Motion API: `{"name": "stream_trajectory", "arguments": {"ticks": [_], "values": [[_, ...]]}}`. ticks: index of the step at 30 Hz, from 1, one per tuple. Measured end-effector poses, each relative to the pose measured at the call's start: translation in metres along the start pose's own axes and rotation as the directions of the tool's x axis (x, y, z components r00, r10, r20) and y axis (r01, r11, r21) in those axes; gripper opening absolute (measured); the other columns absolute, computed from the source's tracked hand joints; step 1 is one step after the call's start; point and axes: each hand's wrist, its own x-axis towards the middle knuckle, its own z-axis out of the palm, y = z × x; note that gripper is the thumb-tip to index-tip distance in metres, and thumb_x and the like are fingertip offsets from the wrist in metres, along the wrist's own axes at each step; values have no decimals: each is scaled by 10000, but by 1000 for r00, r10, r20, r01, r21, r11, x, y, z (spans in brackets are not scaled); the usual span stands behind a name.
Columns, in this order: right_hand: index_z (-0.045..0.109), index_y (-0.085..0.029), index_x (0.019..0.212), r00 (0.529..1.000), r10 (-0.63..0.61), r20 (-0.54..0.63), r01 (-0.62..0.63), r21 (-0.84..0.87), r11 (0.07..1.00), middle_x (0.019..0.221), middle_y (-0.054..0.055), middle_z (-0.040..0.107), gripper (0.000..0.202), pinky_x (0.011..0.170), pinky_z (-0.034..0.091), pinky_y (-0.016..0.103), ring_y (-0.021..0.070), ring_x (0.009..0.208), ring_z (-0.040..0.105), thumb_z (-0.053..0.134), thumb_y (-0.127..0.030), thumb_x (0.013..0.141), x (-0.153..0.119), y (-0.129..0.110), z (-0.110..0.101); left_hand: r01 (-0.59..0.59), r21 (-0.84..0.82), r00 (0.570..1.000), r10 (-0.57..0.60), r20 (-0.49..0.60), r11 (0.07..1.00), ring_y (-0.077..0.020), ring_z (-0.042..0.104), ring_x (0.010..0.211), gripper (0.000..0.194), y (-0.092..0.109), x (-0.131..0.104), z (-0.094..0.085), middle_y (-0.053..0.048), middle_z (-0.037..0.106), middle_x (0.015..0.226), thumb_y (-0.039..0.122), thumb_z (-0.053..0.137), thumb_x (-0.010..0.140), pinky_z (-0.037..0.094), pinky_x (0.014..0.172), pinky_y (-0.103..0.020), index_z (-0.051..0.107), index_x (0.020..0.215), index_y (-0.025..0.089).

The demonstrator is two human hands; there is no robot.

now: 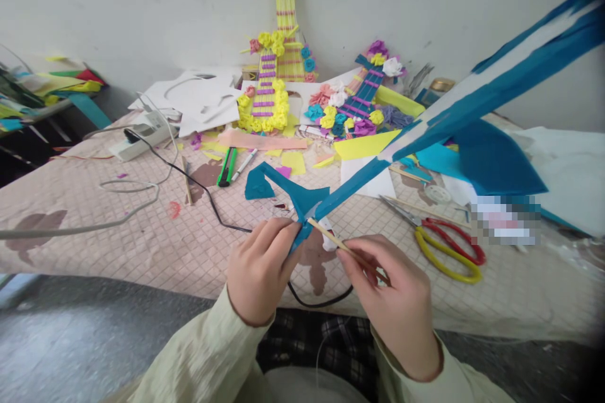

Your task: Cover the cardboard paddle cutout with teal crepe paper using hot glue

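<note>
A long blue and white paper-covered piece (439, 116) slants from the upper right down to the middle, where its lower end has curved blue arms. My left hand (262, 264) is closed on the blue lower end, with the fingertips pressed on it. Between the thumb and fingers of my right hand (390, 293) is a thin wooden stick (331, 233), whose far tip touches the blue piece by my left fingertips. Behind the stick lies a small white object (328, 240), partly hidden.
Scissors (449, 249) with red and yellow handles lie at the right. A green cutter (227, 167), paper scraps and a power strip (144, 134) with cables are farther left. Decorated paper instruments (267, 85) lean at the back wall.
</note>
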Motion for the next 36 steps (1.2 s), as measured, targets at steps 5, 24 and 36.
{"name": "stream_trajectory", "arguments": {"ticks": [5,24,36], "values": [[572,-199,840,997,81,-15,-80,48,996,666,-16,581,75,515,415,194,81,528,518,544,-153,787,-7,0,2,-4,-1,1000,4,-12,1000,-155,562,821,178,0,0,0,-50,607,901,165,553,793,466,720,-262,528,969,149],[477,-191,637,959,159,236,-211,214,954,506,-48,483,247,491,381,170,62,470,490,406,-212,873,-11,-5,-5,-4,-45,998,1,-62,999,-155,551,786,214,2,-6,0,-60,606,889,122,572,772,455,703,-271,534,981,152],[563,-186,811,997,38,60,-44,105,993,601,-22,559,116,511,396,173,82,516,516,454,-155,838,-11,-7,1,4,-42,998,-7,-62,999,-157,558,806,202,2,-7,-3,-62,602,889,118,575,770,458,715,-268,532,966,144]]}}
